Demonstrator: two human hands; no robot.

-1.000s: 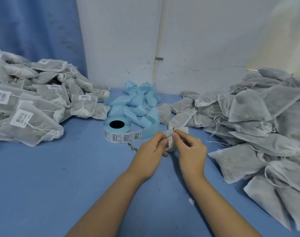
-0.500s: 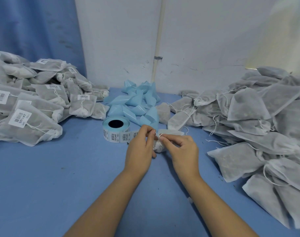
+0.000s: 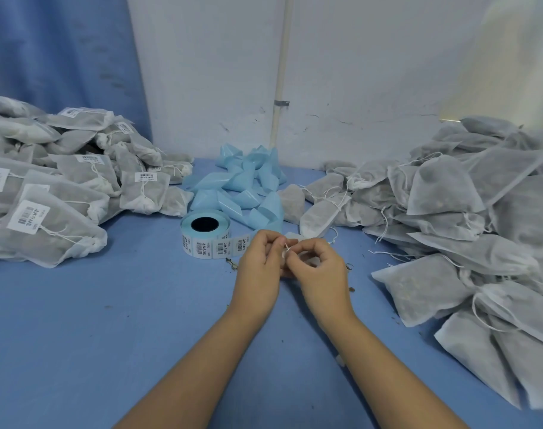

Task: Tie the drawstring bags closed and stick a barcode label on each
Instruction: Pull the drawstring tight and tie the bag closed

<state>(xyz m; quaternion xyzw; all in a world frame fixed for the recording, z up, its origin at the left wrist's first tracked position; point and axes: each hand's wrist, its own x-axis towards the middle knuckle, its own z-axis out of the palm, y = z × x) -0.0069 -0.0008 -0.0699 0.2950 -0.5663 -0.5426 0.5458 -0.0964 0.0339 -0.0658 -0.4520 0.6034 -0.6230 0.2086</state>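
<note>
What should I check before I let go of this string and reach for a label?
1. Knot in the thin white drawstring: cannot tell. The left hand and right hand both pinch it, and fingers hide it.
2. Small white fabric bag closed: cannot tell, as it is mostly hidden behind the hands.
3. Blue-backed roll of barcode labels within reach: ok, beside the left hand.
4. Labelled grey bag pile apart from unlabelled grey bag pile: ok.
</note>
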